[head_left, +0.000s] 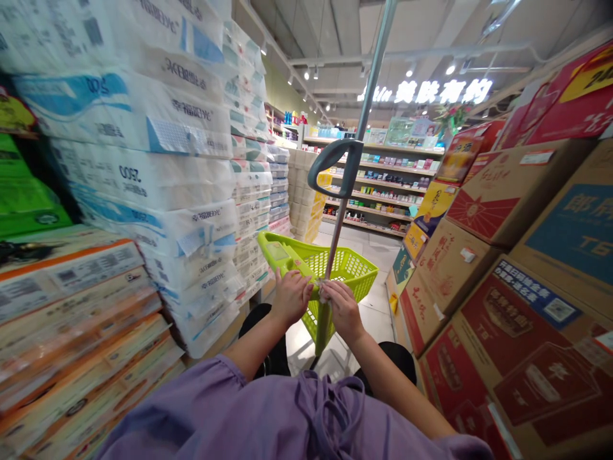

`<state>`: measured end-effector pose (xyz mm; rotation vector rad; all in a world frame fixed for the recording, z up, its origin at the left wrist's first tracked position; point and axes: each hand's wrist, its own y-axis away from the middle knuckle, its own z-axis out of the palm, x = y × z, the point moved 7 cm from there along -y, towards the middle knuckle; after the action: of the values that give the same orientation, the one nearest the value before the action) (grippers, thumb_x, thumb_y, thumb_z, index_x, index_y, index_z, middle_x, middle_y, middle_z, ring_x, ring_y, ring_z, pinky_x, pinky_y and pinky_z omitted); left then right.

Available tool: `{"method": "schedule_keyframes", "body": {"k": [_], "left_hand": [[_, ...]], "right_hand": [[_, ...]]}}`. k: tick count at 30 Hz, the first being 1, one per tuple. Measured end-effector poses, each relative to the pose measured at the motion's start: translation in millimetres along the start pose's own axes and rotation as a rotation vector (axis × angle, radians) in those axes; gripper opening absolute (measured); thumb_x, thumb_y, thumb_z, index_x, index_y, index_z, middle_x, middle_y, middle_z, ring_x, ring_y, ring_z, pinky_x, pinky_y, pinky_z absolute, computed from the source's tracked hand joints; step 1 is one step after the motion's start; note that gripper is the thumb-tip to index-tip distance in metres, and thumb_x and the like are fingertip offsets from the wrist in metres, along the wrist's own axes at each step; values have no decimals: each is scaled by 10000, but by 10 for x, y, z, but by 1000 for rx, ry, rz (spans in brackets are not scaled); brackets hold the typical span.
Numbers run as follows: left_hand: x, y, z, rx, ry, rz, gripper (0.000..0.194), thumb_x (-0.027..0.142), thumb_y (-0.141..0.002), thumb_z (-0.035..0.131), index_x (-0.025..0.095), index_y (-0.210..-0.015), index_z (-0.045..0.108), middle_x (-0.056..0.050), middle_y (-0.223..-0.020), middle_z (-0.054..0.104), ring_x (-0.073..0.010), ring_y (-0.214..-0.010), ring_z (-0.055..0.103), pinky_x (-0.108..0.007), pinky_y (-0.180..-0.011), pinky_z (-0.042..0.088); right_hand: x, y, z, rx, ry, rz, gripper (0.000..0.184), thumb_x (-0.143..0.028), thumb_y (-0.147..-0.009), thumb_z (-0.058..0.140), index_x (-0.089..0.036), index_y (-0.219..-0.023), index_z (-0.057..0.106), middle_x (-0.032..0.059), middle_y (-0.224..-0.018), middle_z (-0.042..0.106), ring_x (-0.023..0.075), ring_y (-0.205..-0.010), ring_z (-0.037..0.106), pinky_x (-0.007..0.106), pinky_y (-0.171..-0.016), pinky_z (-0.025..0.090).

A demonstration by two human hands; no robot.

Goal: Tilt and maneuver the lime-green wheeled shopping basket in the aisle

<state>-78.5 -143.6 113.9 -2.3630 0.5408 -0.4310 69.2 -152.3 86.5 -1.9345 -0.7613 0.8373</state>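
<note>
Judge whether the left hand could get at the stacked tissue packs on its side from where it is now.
Probably yes: the left hand rests on the green basket rim, and the tissue packs stand close beside it with nothing visible between.

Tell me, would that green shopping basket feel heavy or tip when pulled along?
Probably light: the green basket is open plastic mesh and looks empty. Its tall handle pole rises well above it, so a sideways tug may tip it. Both hands grip the rim.

Shop aisle (368,246), stacked cartons (517,211), spotlights (450,69)
</note>
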Motion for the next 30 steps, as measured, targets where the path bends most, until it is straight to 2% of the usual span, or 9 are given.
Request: {"method": "schedule_keyframes", "body": {"k": [3, 7, 14, 16, 20, 22, 24, 27, 30], "left_hand": [[13, 1, -7, -3, 10, 4, 395, 318, -983, 293, 211, -845, 647, -67, -913, 670, -276, -1119, 514, -655, -1111, 135], [-3, -5, -26, 23, 34, 0, 379, 309, -981, 306, 211, -791, 619, -61, -899, 675, -267, -1120, 519, -647, -1116, 140], [-77, -25, -27, 24, 45, -4, 369, 314, -973, 319, 216, -785, 620, -66, -881, 675, -267, -1118, 530, -642, -1119, 149], [-96, -28, -34, 16, 55, 2, 368, 303, -969, 320, 218, -764, 614, -65, -875, 674, -262, -1102, 538, -636, -1122, 153], [-173, -23, -49, 32, 72, 0, 365, 278, -961, 319, 216, -732, 596, -63, -857, 674, -259, -1089, 546, -637, -1122, 150], [-218, -16, -47, 46, 84, 2, 371, 268, -963, 304, 215, -743, 598, -59, -860, 678, -252, -1091, 548, -633, -1126, 145], [-261, -12, -39, 48, 91, 14, 376, 266, -964, 297, 214, -753, 604, -56, -872, 685, -246, -1092, 551, -630, -1127, 148], [-349, -25, -41, 46, 84, 29, 379, 270, -960, 303, 213, -754, 615, -58, -877, 693, -240, -1093, 558, -619, -1124, 178], [-485, -83, -49, 32, 79, 48, 374, 277, -951, 320, 217, -747, 627, -55, -856, 696, -231, -1083, 574, -590, -1127, 213]], "right_hand": [[57, 34, 34, 53, -13, 25, 375, -145, -945, 408, -213, -1253, 610, 89, -1204, 654, 205, -1236, 522, 452, -1066, 444], [15, 129, 187, -11, -1, -18, 417, -141, -947, 396, -219, -1328, 547, 86, -1317, 588, 217, -1328, 439, 454, -1080, 439], [-226, -47, 285, -34, -23, -25, 416, -142, -930, 425, -247, -1303, 576, 70, -1250, 637, 207, -1234, 518, 428, -1062, 453], [-143, -27, 235, -30, -14, 17, 380, -156, -928, 427, -246, -1237, 628, 74, -1207, 659, 208, -1176, 551, 427, -1032, 469], [127, 90, 109, 2, -36, 84, 300, -178, -920, 437, -237, -947, 731, 65, -1000, 716, 210, -1057, 595, 425, -941, 507], [243, 89, 67, 94, -39, 165, 298, -193, -926, 424, -221, -954, 720, 75, -990, 707, 204, -1037, 602, 416, -935, 505], [306, 39, 118, 124, -35, 241, 310, -219, -937, 408, -207, -1086, 680, 95, -1088, 681, 199, -1075, 595, 403, -966, 487], [346, -55, 341, -60, -60, 242, 342, -257, -954, 388, -219, -1206, 617, 99, -1184, 646, 186, -1124, 580, 367, -994, 466], [529, -51, 394, -174, -31, 223, 329, -261, -944, 394, -222, -1164, 635, 98, -1162, 654, 194, -1108, 583, 366, -979, 467]]}}
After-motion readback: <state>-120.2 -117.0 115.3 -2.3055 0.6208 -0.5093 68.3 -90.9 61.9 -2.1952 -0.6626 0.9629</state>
